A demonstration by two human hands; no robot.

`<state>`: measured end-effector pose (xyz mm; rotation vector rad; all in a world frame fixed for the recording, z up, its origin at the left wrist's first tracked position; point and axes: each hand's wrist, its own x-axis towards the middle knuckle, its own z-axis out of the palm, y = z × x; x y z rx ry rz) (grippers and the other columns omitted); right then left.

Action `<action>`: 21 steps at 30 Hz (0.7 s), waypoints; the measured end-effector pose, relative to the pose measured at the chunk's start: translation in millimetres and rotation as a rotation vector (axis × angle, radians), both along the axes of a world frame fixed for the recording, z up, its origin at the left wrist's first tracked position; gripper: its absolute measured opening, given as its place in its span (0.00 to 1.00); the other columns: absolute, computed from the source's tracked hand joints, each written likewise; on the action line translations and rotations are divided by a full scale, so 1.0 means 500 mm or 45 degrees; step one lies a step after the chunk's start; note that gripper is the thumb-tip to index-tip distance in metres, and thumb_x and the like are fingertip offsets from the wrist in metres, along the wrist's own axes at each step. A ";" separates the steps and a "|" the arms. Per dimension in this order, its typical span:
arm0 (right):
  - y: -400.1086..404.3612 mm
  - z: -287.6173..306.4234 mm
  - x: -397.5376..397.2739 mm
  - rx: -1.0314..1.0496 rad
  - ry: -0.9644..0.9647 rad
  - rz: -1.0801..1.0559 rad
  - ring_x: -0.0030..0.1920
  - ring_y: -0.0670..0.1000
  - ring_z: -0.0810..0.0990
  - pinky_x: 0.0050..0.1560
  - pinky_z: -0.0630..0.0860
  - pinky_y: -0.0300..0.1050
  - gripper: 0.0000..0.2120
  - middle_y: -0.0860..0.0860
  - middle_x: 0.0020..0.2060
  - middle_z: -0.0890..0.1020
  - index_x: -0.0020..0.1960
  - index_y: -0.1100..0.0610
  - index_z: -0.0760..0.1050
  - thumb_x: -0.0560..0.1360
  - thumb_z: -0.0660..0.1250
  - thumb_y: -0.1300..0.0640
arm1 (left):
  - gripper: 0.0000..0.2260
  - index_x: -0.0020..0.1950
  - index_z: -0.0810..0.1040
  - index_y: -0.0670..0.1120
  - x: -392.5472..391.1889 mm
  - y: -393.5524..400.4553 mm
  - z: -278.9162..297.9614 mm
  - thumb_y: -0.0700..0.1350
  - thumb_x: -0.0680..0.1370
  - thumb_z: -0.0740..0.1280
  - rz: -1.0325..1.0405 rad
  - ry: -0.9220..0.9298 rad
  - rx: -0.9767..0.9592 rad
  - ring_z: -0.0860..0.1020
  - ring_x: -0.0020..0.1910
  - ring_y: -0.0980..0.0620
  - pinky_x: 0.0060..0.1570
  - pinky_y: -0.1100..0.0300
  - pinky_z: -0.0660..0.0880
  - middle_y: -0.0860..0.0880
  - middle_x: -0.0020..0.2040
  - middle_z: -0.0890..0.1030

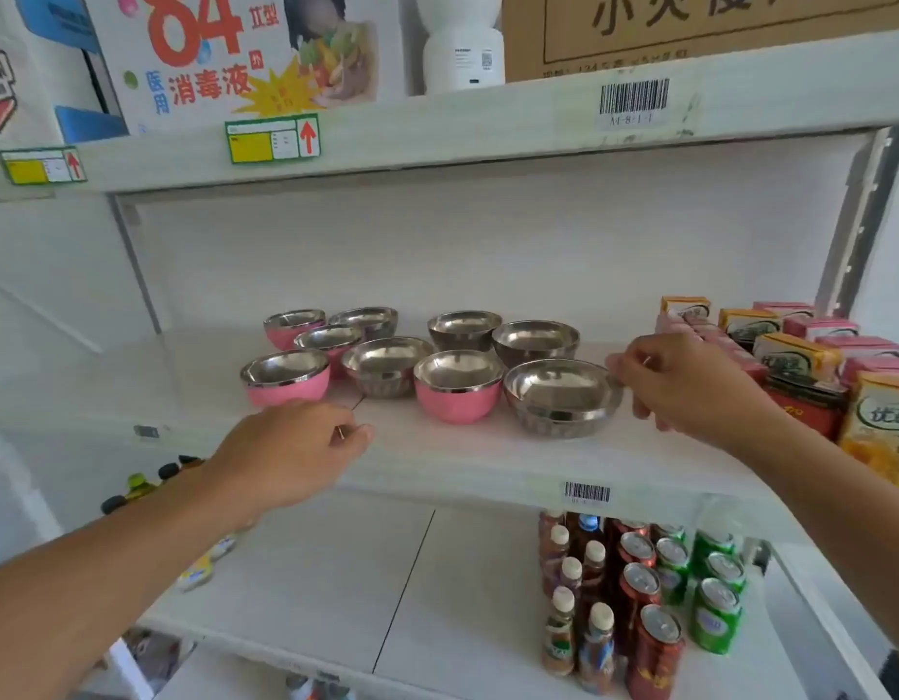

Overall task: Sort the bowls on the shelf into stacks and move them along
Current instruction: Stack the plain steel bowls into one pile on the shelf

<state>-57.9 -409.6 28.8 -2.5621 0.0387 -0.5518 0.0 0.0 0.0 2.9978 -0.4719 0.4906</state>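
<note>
The left hand (296,447), nearest the camera, hovers over the front edge of the pale white middle shelf board (452,462), just in front of the bowls; its fingers curl loosely and seem to hold nothing, though a thin sliver by the thumb is too small to read. The right hand (674,381) touches the rim of the large all-steel round bowl (561,396) at the front right of the group, fingers bent at its edge, not clearly gripping.

Nine bowls stand singly and unstacked around that bowl: the pink-sided, steel-lined bowl (457,386) sits just left of it, another pink one (286,376) far left, with plain steel ones behind.

The risk: lifting the steel bowl by one rim could tip it against its close neighbours, or nudge the drink cartons (791,356) just right of it.

Below the shelf stand bottles and cans (639,588); above it, a cardboard box (690,27).
</note>
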 end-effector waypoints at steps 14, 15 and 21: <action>0.037 -0.048 0.077 0.418 0.460 -0.390 0.20 0.52 0.77 0.22 0.70 0.37 0.22 0.59 0.30 0.87 0.48 0.66 0.83 0.85 0.64 0.48 | 0.32 0.40 0.83 0.49 0.175 0.040 -0.017 0.71 0.80 0.51 -0.055 0.194 -0.390 0.86 0.33 0.48 0.46 0.51 0.84 0.48 0.34 0.87; 0.041 -0.048 0.078 0.435 0.493 -0.400 0.19 0.52 0.76 0.22 0.68 0.37 0.22 0.59 0.30 0.87 0.48 0.67 0.83 0.85 0.64 0.48 | 0.34 0.40 0.84 0.47 0.183 0.042 -0.017 0.70 0.80 0.51 -0.053 0.228 -0.430 0.87 0.33 0.46 0.47 0.49 0.85 0.47 0.34 0.88; 0.048 -0.059 0.080 0.623 0.590 -0.478 0.21 0.52 0.70 0.27 0.64 0.42 0.20 0.60 0.31 0.83 0.41 0.65 0.82 0.83 0.60 0.54 | 0.37 0.45 0.87 0.43 0.214 0.008 -0.019 0.70 0.84 0.51 0.071 0.534 -0.764 0.77 0.20 0.54 0.32 0.60 0.75 0.51 0.28 0.87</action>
